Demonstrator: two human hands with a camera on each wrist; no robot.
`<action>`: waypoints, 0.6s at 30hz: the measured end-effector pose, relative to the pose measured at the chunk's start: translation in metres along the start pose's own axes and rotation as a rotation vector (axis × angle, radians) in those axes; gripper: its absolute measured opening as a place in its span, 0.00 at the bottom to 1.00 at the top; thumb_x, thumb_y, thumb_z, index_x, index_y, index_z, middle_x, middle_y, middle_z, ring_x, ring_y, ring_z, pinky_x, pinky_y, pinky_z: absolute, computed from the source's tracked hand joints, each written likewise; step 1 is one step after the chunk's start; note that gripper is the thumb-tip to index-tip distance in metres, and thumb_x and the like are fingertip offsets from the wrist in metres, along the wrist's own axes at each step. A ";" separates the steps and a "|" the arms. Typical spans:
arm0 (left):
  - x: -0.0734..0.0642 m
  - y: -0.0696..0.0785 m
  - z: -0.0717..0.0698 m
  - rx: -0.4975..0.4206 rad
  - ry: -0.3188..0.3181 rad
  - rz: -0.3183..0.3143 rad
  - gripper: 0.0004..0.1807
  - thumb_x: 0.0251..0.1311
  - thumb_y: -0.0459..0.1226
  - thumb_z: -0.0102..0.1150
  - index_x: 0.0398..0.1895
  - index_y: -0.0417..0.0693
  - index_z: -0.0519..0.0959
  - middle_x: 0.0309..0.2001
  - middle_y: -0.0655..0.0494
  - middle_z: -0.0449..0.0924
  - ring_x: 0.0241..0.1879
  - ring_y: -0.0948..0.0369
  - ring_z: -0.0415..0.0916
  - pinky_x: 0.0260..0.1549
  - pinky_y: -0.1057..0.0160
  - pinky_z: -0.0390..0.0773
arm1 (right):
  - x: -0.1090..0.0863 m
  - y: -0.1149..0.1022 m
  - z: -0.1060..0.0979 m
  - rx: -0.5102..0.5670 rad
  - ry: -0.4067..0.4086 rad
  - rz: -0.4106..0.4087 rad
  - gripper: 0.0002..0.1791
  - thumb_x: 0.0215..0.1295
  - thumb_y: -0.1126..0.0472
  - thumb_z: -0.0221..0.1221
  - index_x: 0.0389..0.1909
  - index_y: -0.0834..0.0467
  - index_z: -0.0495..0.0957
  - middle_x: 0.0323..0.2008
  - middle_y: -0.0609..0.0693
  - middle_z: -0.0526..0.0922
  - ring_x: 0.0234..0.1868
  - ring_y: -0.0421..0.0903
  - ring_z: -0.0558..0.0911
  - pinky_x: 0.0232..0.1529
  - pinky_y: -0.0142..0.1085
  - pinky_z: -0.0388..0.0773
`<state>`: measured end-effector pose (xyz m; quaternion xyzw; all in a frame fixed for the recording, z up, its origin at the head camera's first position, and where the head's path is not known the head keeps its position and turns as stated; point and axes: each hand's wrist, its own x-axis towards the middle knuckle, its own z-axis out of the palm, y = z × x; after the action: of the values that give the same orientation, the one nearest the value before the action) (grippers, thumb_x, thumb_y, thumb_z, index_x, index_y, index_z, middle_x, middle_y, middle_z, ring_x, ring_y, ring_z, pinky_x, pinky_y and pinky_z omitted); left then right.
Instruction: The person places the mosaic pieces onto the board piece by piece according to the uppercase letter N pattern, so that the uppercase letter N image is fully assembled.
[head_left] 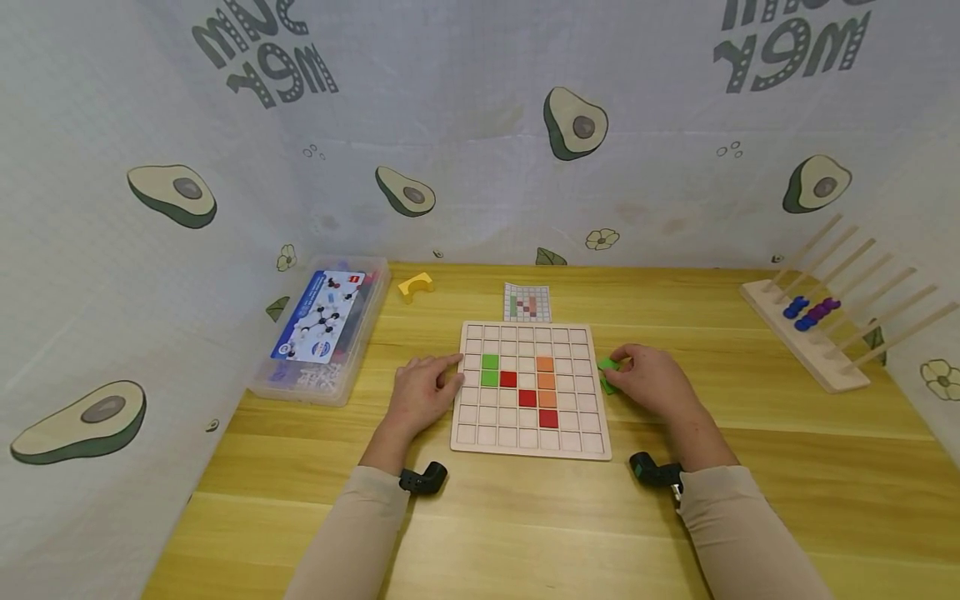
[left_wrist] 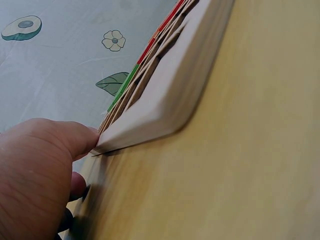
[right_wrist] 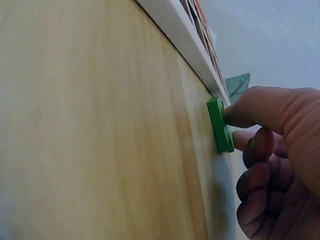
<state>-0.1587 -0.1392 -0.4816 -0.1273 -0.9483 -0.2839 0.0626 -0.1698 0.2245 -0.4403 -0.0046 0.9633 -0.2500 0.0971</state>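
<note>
A pale wooden grid board lies on the table, with green, red and orange square tiles set in some of its cells. At the board's left edge, my left hand rests with thumb and fingertips touching the rim; the left wrist view shows the thumb against its corner. Beyond the right edge, my right hand pinches at loose green tiles beside the board. In the right wrist view a green tile stands tilted under the thumb, partly covering another green piece.
Behind the board lies a small printed pattern card. A yellow arch block and a clear plastic case with a molecule label are at left. On the right stands a wooden peg rack with blue and purple beads.
</note>
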 end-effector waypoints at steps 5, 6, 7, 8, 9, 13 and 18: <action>0.000 0.000 0.001 -0.003 0.002 0.008 0.21 0.69 0.46 0.61 0.63 0.56 0.82 0.22 0.61 0.68 0.28 0.61 0.63 0.39 0.58 0.58 | 0.001 0.001 0.000 -0.009 0.021 -0.021 0.24 0.67 0.53 0.62 0.54 0.68 0.80 0.33 0.55 0.85 0.31 0.46 0.79 0.34 0.38 0.73; 0.000 0.000 0.001 -0.003 0.003 0.009 0.21 0.69 0.46 0.61 0.63 0.56 0.82 0.22 0.61 0.68 0.28 0.61 0.63 0.39 0.58 0.59 | 0.001 0.000 0.000 -0.009 0.024 -0.020 0.24 0.67 0.53 0.62 0.54 0.68 0.80 0.32 0.54 0.85 0.30 0.46 0.79 0.33 0.38 0.73; 0.000 0.000 0.001 -0.003 0.003 0.009 0.21 0.69 0.46 0.61 0.63 0.56 0.82 0.22 0.61 0.68 0.28 0.61 0.63 0.39 0.58 0.58 | 0.001 0.000 0.000 -0.009 0.028 -0.020 0.24 0.66 0.53 0.63 0.54 0.67 0.80 0.31 0.54 0.84 0.30 0.46 0.79 0.32 0.37 0.72; 0.000 0.000 0.001 -0.001 0.004 0.009 0.21 0.69 0.46 0.61 0.63 0.57 0.82 0.22 0.61 0.68 0.28 0.61 0.63 0.39 0.58 0.58 | 0.000 0.000 0.000 -0.008 0.031 -0.020 0.23 0.66 0.53 0.63 0.54 0.67 0.80 0.31 0.54 0.84 0.29 0.45 0.78 0.32 0.37 0.72; 0.000 0.000 0.001 0.001 0.005 0.007 0.21 0.69 0.46 0.61 0.63 0.57 0.82 0.22 0.61 0.68 0.28 0.61 0.63 0.38 0.58 0.58 | 0.000 -0.001 -0.001 -0.005 0.033 -0.020 0.23 0.66 0.53 0.63 0.54 0.67 0.80 0.31 0.54 0.84 0.29 0.45 0.78 0.31 0.36 0.71; 0.000 0.000 0.001 0.009 0.007 -0.001 0.21 0.69 0.47 0.61 0.63 0.57 0.82 0.23 0.61 0.69 0.29 0.61 0.64 0.37 0.59 0.58 | -0.001 -0.004 -0.002 0.005 0.041 -0.041 0.22 0.66 0.54 0.63 0.53 0.66 0.80 0.30 0.53 0.84 0.26 0.44 0.77 0.28 0.35 0.70; 0.001 -0.001 0.003 0.015 0.005 -0.009 0.21 0.69 0.47 0.61 0.64 0.58 0.82 0.23 0.61 0.69 0.29 0.61 0.64 0.36 0.60 0.57 | -0.004 -0.012 -0.005 0.008 0.054 -0.102 0.21 0.66 0.53 0.63 0.52 0.64 0.81 0.25 0.50 0.80 0.22 0.44 0.73 0.25 0.36 0.67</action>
<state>-0.1601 -0.1387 -0.4843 -0.1219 -0.9508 -0.2773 0.0648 -0.1669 0.2160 -0.4296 -0.0467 0.9631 -0.2584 0.0583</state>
